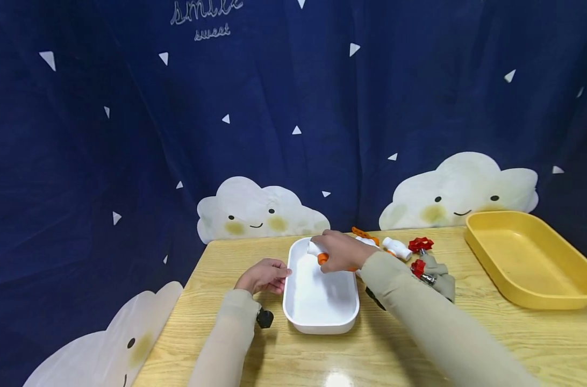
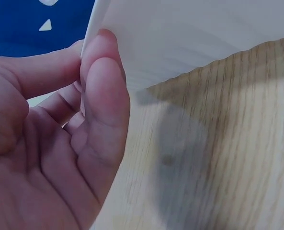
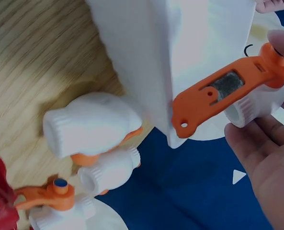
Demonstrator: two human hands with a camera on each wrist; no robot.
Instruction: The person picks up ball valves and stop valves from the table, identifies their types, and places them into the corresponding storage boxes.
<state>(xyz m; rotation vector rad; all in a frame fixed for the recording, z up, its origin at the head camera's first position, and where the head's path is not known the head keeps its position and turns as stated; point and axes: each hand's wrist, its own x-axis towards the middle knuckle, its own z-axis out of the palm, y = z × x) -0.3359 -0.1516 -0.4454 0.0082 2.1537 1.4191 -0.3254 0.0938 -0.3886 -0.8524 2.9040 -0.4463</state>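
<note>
white plastic valve [image 3: 249,103], orange lever: pinched by right hand [image 1: 339,251] over white tray [image 1: 293,309]'s far end; left hand [image 1: 264,275] steadies near rim, fingers relaxed.

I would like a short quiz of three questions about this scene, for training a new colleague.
1. True or false: the right hand holds a white plastic valve with an orange lever handle over the white rectangular plastic tray.
2. What does the left hand touch?
A. the yellow plastic tray
B. the white tray's left rim
C. a red-handled valve
3. Fill in: the trays stand on a light ____ table.

Key: 1 true; 2 B; 3 wooden.
</note>
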